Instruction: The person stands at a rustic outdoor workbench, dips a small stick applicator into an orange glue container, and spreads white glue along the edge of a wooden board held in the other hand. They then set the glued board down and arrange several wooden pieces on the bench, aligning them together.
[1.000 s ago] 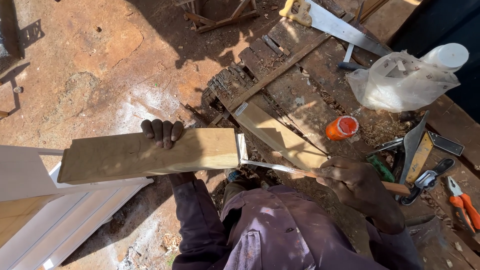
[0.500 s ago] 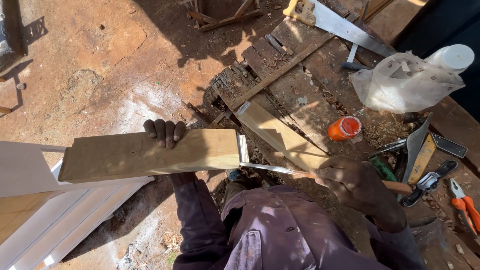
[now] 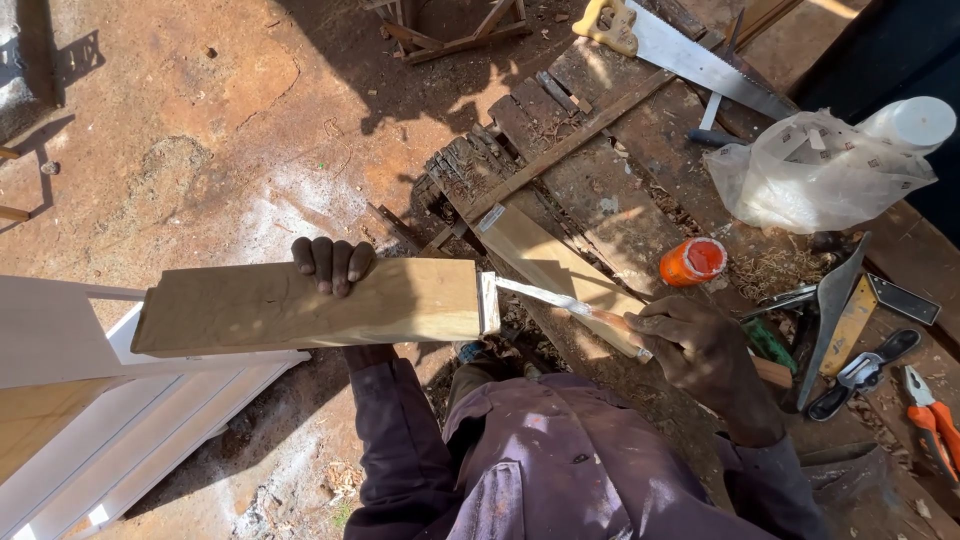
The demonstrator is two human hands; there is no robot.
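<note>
While the left hand (image 3: 335, 265) curls its fingers over the far edge of a pale wooden board (image 3: 310, 305), the board is held level out in the air over the dirt floor (image 3: 180, 130), clear of the counter (image 3: 640, 190), apparently so that its end face is free to work on. That grip is closed firm on the board, thumb side hidden beneath it. The right hand (image 3: 705, 350) is wrapped shut around the wooden handle of a flat-bladed tool (image 3: 560, 300), likely a scraper or chisel, whose whitish blade tip meets the board's end, where a white coating shows; the low angle suits spreading or scraping along that face. A second pale board (image 3: 545, 262) lies slanted on the counter just behind the tool. Near it stands an orange-capped tub (image 3: 692, 260). Farther off lie a handsaw (image 3: 690, 55), a clear plastic bag (image 3: 815, 170) with a white bottle (image 3: 912, 122) beside it, a metal square (image 3: 835, 310) and orange-handled pliers (image 3: 930, 420). White panels (image 3: 90, 440) rest at lower left, under the held board's far end.
</note>
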